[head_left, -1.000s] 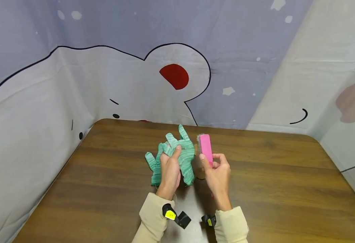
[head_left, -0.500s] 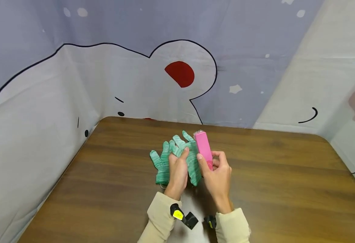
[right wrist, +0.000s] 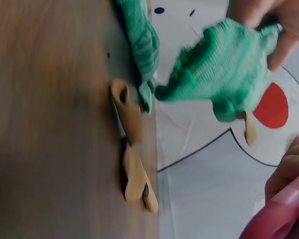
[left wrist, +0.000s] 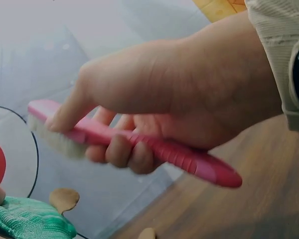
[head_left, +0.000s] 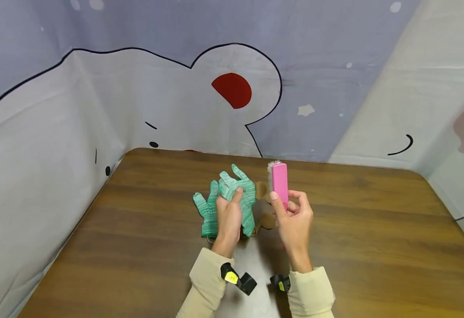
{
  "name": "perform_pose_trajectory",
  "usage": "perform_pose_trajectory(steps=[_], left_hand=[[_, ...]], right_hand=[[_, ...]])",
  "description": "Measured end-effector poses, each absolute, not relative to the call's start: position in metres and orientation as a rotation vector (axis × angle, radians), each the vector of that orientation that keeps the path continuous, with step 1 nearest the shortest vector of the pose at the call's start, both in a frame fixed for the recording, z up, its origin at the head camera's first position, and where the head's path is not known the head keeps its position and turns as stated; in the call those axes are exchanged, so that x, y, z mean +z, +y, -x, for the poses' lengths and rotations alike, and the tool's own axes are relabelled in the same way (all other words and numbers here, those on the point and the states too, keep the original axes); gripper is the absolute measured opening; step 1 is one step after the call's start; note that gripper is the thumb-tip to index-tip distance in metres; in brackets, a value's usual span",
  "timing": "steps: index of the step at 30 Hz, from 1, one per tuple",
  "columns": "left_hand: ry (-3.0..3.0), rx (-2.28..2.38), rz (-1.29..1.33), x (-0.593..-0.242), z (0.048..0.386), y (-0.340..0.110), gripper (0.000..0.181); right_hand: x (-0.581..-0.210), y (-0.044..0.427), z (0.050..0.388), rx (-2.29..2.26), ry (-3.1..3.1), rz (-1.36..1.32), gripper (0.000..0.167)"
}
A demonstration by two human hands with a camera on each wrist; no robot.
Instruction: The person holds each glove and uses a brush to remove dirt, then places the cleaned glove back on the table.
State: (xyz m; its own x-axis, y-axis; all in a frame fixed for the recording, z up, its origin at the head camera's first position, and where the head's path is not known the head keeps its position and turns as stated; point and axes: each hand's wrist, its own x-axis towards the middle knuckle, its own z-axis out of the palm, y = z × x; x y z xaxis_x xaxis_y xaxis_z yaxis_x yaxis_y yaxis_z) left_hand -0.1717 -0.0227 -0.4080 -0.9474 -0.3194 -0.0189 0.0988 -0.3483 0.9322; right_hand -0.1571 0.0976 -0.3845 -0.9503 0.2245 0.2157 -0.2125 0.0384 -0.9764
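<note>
My left hand pinches a striped green knit glove, its thumb lying on the front. To the right, my right hand grips a pink brush with pale bristles facing the glove; a gap separates brush and glove. In the left wrist view, the right hand's fingers curl round the handle of the brush, with the thumb near its head. A second green glove lies on the table, left of the left hand. The right wrist view shows the held glove hanging above the tabletop.
Tan-brown, curved pieces lie on the table behind the hands; their kind is unclear. Another brown piece shows beside the held glove. The wooden table ends at a printed cloth at the back and sides.
The brush moved left until it overlapped the held glove's right edge in view, then went back right, apart from it. The left hand keeps its hold on the glove. The head view shifted slightly.
</note>
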Motion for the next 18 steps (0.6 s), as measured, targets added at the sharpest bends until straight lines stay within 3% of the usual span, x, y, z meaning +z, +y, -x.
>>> perform_pose_trajectory(steps=[8, 13, 18], left_hand=[[-1.671, -2.324, -0.313, -0.411, 0.17, -0.017, 0.024], [-1.534, -2.402, -0.244, -0.411, 0.171, -0.019, 0.009], [-1.466, -2.458, -0.12, -0.406, 0.174, -0.021, 0.02]], right_hand=[[-0.419, 0.1, 0.166, 1.77, -2.325, 0.106, 0.038], [-0.423, 0.11, 0.171, 1.698, -2.373, 0.193, 0.036], [-0.416, 0.115, 0.177, 1.834, -2.299, 0.179, 0.037]])
